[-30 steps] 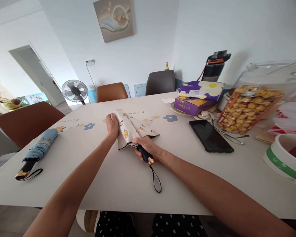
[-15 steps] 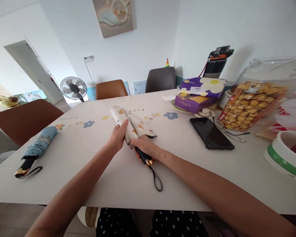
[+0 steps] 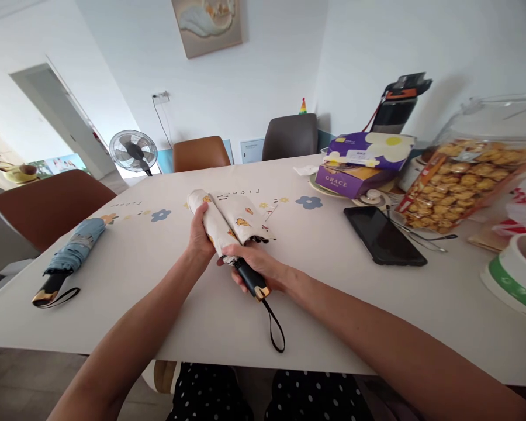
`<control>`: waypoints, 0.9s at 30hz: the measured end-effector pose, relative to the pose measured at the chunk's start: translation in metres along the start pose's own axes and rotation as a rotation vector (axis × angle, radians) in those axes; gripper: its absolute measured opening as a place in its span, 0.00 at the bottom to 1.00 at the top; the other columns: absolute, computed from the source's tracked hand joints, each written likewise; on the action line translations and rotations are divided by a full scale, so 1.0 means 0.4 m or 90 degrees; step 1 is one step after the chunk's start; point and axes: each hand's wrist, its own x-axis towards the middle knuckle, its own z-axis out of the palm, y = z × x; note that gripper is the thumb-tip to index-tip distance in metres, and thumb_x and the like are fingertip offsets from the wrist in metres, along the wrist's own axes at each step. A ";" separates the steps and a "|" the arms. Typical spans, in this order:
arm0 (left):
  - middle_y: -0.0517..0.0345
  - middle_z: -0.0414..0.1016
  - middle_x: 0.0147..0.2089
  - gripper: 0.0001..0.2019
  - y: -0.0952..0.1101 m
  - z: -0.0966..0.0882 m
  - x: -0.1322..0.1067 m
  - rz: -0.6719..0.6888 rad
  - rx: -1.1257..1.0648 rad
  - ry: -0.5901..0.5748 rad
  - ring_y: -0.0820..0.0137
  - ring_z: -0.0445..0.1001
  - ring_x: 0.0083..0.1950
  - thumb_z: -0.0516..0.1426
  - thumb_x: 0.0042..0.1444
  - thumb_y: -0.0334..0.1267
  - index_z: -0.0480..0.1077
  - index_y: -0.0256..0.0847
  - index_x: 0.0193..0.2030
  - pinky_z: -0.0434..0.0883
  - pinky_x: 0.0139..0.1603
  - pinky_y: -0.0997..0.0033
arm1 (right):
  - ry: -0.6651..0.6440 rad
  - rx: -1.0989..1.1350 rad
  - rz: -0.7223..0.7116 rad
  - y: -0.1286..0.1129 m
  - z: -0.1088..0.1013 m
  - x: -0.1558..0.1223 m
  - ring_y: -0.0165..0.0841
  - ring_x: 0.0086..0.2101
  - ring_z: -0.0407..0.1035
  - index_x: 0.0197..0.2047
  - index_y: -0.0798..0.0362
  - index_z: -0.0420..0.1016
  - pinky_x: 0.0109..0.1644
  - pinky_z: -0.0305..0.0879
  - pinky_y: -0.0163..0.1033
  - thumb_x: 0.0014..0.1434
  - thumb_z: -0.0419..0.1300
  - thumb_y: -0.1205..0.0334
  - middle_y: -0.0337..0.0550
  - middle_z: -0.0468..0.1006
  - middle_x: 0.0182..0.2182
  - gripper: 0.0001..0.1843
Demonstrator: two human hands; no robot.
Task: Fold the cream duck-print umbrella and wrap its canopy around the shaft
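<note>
1. Cream folding umbrella with printed canopy (image 3: pixel 228 219) is held low over the white worktop (image 3: pixel 333 292).
2. Left hand (image 3: pixel 200 234): fingers wrapped round the rolled cloth. Right hand (image 3: pixel 254 266): fingers closed on its black handle (image 3: pixel 251 282).
3. Risk, as I judge it: if the left grip slackens, the loose flap (image 3: pixel 249 219) unrolls. The dangling black wrist strap (image 3: pixel 275 327) may snag.

It was a home dining room. A dining table (image 3: pixel 333 304) stood among chairs (image 3: pixel 289 135). A painting (image 3: pixel 208 23) and pedestal fan (image 3: pixel 134 151) showed it.

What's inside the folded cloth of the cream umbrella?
Only the black handle shows, sticking out the near end in the right hand. The left hand wraps the cloth; whatever lies inside is covered.
</note>
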 end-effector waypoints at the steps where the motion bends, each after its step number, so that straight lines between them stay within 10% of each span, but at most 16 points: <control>1: 0.46 0.74 0.46 0.35 0.001 0.000 -0.004 0.000 0.002 0.000 0.53 0.73 0.47 0.48 0.50 0.63 0.62 0.39 0.57 0.71 0.49 0.53 | -0.009 0.017 0.019 -0.003 0.004 -0.003 0.28 0.16 0.66 0.39 0.54 0.65 0.11 0.58 0.31 0.50 0.61 0.55 0.42 0.75 0.27 0.16; 11: 0.46 0.75 0.40 0.33 -0.004 -0.008 0.008 -0.029 0.016 0.010 0.56 0.74 0.44 0.47 0.50 0.64 0.66 0.37 0.50 0.72 0.46 0.57 | -0.059 0.100 0.030 0.024 -0.001 0.014 0.22 0.13 0.58 0.33 0.54 0.64 0.12 0.57 0.31 0.51 0.61 0.60 0.37 0.72 0.25 0.10; 18: 0.48 0.66 0.52 0.22 0.000 -0.027 0.045 0.169 0.341 0.312 0.64 0.67 0.54 0.58 0.46 0.39 0.60 0.41 0.49 0.67 0.52 0.64 | 0.056 0.268 0.056 0.025 -0.023 0.042 0.22 0.15 0.60 0.32 0.55 0.62 0.16 0.63 0.31 0.55 0.58 0.62 0.36 0.67 0.25 0.08; 22: 0.50 0.70 0.50 0.13 0.009 0.064 -0.001 0.276 0.550 0.115 0.64 0.67 0.54 0.55 0.49 0.36 0.65 0.40 0.43 0.64 0.55 0.63 | 0.041 0.305 0.028 0.031 -0.034 0.052 0.24 0.17 0.62 0.32 0.56 0.63 0.19 0.66 0.33 0.54 0.60 0.62 0.37 0.67 0.24 0.09; 27: 0.50 0.61 0.60 0.29 0.016 0.195 -0.028 0.219 1.005 -0.246 0.58 0.59 0.60 0.55 0.47 0.37 0.59 0.42 0.59 0.59 0.57 0.59 | 0.027 0.280 -0.005 0.040 -0.042 0.059 0.27 0.17 0.63 0.34 0.55 0.64 0.19 0.66 0.36 0.56 0.55 0.62 0.36 0.65 0.20 0.05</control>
